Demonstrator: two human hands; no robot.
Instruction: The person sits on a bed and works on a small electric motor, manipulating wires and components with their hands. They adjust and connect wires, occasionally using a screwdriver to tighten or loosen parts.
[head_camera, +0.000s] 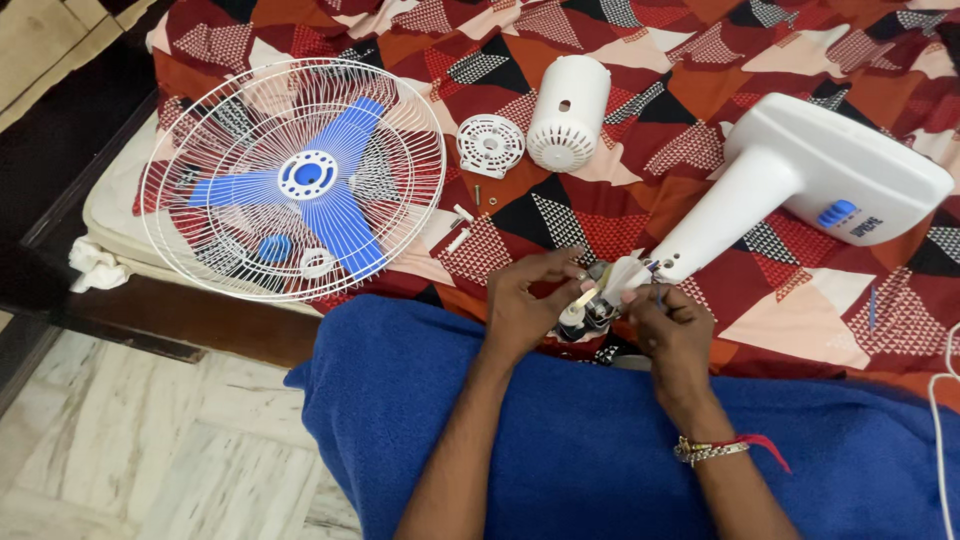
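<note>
Left hand (525, 305): fingers curled in, thumb and forefinger reaching right, clasped on the near-left side of the bare fan motor (598, 300). Right hand (672, 328): fingers bent tight, gripping the motor's right side, a thin blue-handled tool (659, 296) pinched between them; tool tip hidden, exact kind hard to tell. Bracelet and red thread (722, 447) on the right wrist. Motor itself: small, with pale and metal parts, held between both hands just above the blue cloth (560, 440) over the lap, at the near end of the white fan stand neck (735, 205). Stand base (850, 165) lying tilted on the patterned bedspread (690, 60), far right, with blue buttons on its side.

On the bedspread, well apart from the hands: white wire fan guard (293, 180) at far left, blue three-blade propeller (315, 190) lying inside it, a blue knob and a white ring within the cage too. Right of the guard, a small round white grille piece (490, 145), touching or just beside the white motor cover (570, 112), cover lying on its side. A few small screws and white pegs (462, 225) scattered between guard and hands. Marble floor (150, 460) at near left.
</note>
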